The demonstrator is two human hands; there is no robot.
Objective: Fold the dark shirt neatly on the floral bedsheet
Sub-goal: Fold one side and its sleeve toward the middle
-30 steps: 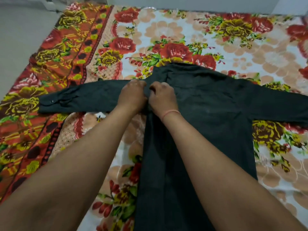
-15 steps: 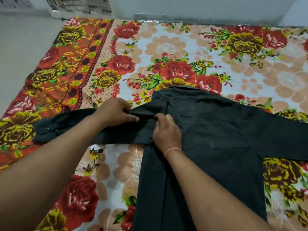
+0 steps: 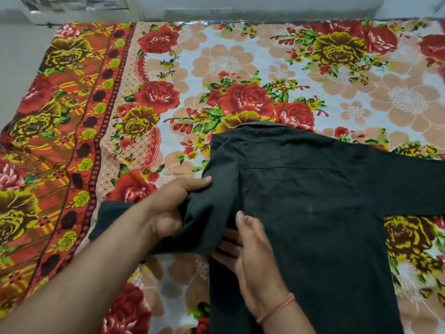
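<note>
A dark shirt lies back-up on the floral bedsheet, collar toward the far side. Its right sleeve stretches flat off the right edge of the view. My left hand grips the bunched left sleeve near the shoulder, thumb on top of the cloth, and the sleeve's cuff end trails out to the left behind my forearm. My right hand rests on the shirt's left side at the armpit, its thumb straight on top and the fingers lying along the cloth edge. A thin pink thread circles that wrist.
The bedsheet has an orange patterned border on the left, beyond which grey floor shows. A pale wall runs along the sheet's far edge.
My left hand has gathered the left sleeve and drawn it in toward the shirt body. My right hand slid down to the armpit. The camera view tilted further forward.
</note>
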